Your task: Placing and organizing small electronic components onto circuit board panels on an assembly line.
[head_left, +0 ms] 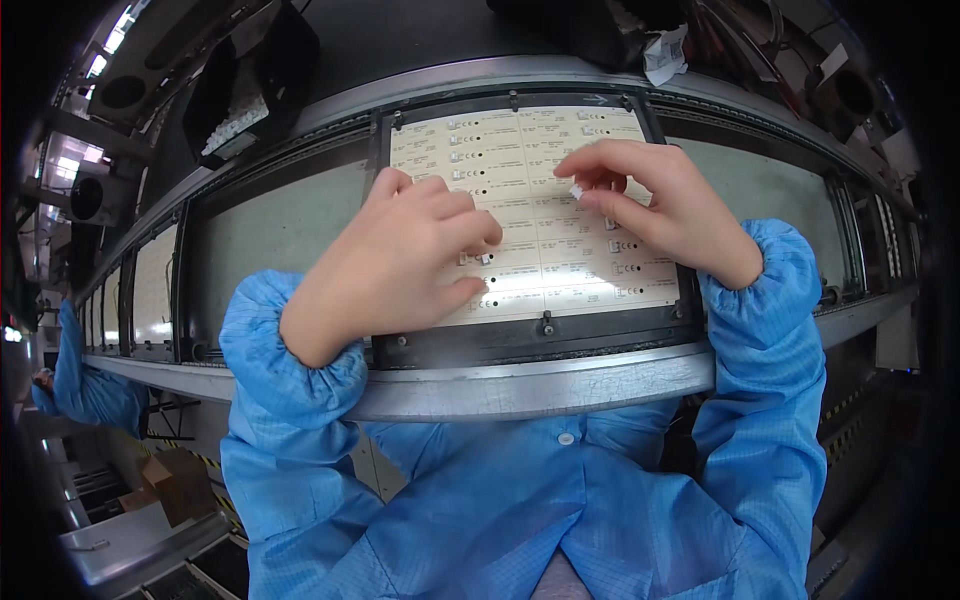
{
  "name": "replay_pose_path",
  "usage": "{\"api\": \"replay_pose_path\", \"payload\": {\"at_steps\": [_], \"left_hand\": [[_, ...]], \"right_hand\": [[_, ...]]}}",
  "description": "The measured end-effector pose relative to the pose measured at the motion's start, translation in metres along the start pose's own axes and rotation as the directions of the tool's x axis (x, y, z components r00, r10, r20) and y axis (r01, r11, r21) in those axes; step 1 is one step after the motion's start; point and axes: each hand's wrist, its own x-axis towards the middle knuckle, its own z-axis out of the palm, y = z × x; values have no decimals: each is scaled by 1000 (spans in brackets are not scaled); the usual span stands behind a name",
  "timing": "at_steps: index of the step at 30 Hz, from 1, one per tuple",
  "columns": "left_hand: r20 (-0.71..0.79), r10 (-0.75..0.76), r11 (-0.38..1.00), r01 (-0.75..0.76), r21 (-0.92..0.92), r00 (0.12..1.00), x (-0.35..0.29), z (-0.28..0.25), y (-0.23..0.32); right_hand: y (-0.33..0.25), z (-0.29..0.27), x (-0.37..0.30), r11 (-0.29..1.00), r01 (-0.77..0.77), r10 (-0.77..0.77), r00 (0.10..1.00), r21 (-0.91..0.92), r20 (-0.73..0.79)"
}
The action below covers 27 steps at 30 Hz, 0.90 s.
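Observation:
A panel of white printed circuit boards (530,225), marked in rows with small print and black dots, lies in a black frame (480,350). My right hand (665,205) is over the panel's right half and pinches a small white connector (576,192) near the thumb tip. On the left half, my left hand (395,260) hovers with curled fingers, thumb and index finger apart. Between those two fingertips a small white connector (487,258) appears to sit on the panel. Several white parts show along the panel's right side, partly covered by my right hand.
The frame rests on a conveyor with a metal front rail (540,388). Beyond it on the left, a black bin (250,85) contains white parts (238,128). A crumpled white bag (665,55) lies at the back. Another person in a blue sleeve (90,385) is at the far left.

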Motion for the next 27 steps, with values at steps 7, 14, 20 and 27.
{"api": "replay_pose_path", "payload": {"at_steps": [7, 14, 20, 27], "left_hand": [[-49, 45, 999, -44, 19, 998, -2, 20, -15], [-129, -186, 897, 115, -426, 974, -4, 15, -16], [-32, -409, 629, 257, -734, 912, -8, 5, -10], [-44, -394, 593, 217, -776, 918, -9, 5, -16]], "right_hand": [[-1, -5, -21, 981, -168, 153, 978, 99, 143], [-3, -16, -24, 963, -259, 232, 940, 77, 251], [-7, -21, -25, 967, -219, 253, 871, -130, 420], [-11, -18, -26, 959, -200, 271, 858, -203, 437]]}}
